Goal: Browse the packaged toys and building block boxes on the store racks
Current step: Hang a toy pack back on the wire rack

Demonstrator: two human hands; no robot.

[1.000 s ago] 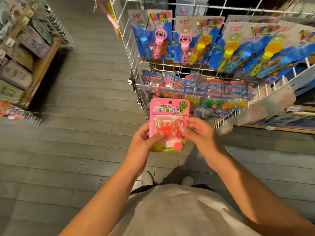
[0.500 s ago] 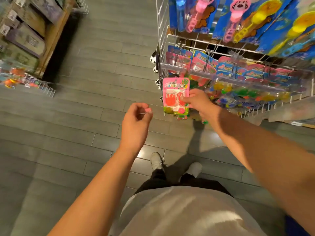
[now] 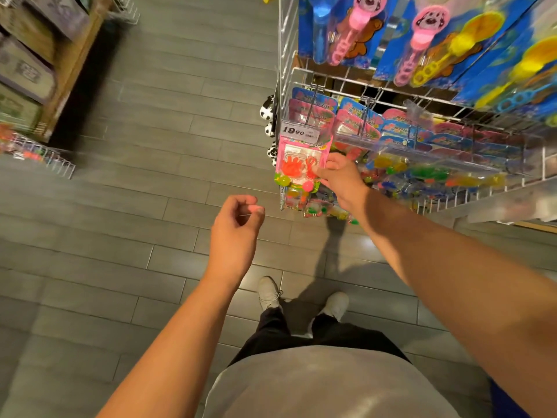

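My right hand (image 3: 339,176) grips a pink blister pack (image 3: 297,162) of orange sticky hands and small balls, holding it at the front of the leftmost hook of the white wire rack (image 3: 301,73), just under a 19.90 price tag (image 3: 300,132). More of the same packs (image 3: 355,125) hang on hooks behind it. Blue bubble-wand packs (image 3: 340,28) hang on the row above. My left hand (image 3: 236,224) hovers lower left of the pack, fingers curled loosely, with nothing in it.
A wooden shelf with grey boxes (image 3: 27,64) stands at the far left, with a small wire basket of toys (image 3: 39,156) below it. Black-and-white plush toys (image 3: 269,113) peek from the rack's left side. Grey plank floor lies between; my shoes (image 3: 301,300) are below.
My left hand let go of the pink pack and dropped back. My right hand carried the pack up to the rack's left hook. The view tilted down and closer to the rack.
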